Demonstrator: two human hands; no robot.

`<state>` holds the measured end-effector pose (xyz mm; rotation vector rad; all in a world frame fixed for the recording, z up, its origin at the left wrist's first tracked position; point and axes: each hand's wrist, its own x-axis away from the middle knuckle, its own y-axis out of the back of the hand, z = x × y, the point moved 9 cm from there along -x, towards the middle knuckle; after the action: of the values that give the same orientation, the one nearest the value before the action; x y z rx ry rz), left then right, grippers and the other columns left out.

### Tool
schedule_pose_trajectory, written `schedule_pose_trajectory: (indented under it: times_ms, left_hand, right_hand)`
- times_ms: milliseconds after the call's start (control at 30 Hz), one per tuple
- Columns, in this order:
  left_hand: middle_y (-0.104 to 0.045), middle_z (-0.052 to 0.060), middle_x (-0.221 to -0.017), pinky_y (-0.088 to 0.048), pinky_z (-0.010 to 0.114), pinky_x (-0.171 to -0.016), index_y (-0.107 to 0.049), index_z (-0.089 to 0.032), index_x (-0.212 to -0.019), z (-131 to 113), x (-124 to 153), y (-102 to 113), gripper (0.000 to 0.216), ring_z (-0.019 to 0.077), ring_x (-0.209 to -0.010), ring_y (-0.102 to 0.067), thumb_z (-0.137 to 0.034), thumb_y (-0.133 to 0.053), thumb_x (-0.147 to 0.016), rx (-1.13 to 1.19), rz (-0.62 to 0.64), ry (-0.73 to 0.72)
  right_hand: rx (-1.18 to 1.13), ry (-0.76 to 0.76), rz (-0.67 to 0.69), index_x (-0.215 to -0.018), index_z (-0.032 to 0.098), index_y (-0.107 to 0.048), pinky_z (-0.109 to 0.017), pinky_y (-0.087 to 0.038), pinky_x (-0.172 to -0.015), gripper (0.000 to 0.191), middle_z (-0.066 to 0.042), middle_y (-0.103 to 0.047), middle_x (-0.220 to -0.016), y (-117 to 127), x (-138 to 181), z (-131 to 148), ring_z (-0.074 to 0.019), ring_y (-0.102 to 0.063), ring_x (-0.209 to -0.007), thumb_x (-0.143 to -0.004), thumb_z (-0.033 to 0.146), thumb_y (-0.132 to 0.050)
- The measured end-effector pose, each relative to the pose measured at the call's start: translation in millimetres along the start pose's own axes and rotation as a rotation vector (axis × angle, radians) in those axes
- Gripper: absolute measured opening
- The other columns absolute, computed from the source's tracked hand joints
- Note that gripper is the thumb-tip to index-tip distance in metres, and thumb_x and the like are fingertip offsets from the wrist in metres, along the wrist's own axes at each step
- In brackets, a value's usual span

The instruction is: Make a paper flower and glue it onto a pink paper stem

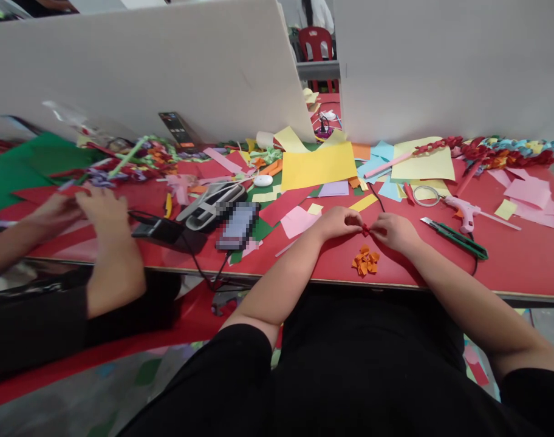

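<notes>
My left hand (339,222) and my right hand (394,232) meet over the red table (523,261), both pinching a small folded red paper piece (365,230) between their fingertips. Just in front of them, near the table's front edge, lies an orange folded paper flower (365,261). A large yellow sheet (318,165) lies beyond my hands among other coloured paper pieces.
A co-worker's hands (88,209) work at the left beside green paper (13,167). A phone (237,226), a stapler (212,205), a pink glue gun (463,210), a utility knife (454,238) and a tape ring (426,193) lie around. White partitions (167,67) stand behind.
</notes>
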<state>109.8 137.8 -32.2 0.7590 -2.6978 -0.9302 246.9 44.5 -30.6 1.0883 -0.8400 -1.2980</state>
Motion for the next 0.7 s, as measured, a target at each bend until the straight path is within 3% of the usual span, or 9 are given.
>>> schedule_pose_trajectory:
  times_ms: [300,700]
  left_hand:
    - [-0.083,0.005,-0.105,-0.046,0.032,-0.075,-0.092,-0.027,-0.102,-13.3,0.7,3.9,0.021,0.0204,-0.092,-0.072,-0.04,-0.077,-0.095,-0.188,-0.041,-0.078]
    - [-0.082,0.005,-0.106,-0.047,0.032,-0.078,-0.089,-0.027,-0.104,-19.0,0.7,-1.3,0.02,0.0218,-0.095,-0.072,-0.032,-0.072,-0.094,-0.244,-0.002,-0.091]
  right_hand:
    - [0.056,0.005,0.052,-0.113,0.025,-0.091,-0.033,-0.039,-0.072,0.028,-0.01,-0.077,-0.106,0.2,0.6,5.1,-0.0235,-0.071,-0.098,-0.111,0.032,-0.064]
    - [0.096,0.023,0.114,-0.112,0.024,-0.09,-0.035,-0.037,-0.072,0.03,-0.011,-0.08,-0.102,1.8,4.9,14.1,-0.025,-0.07,-0.093,-0.109,0.03,-0.06]
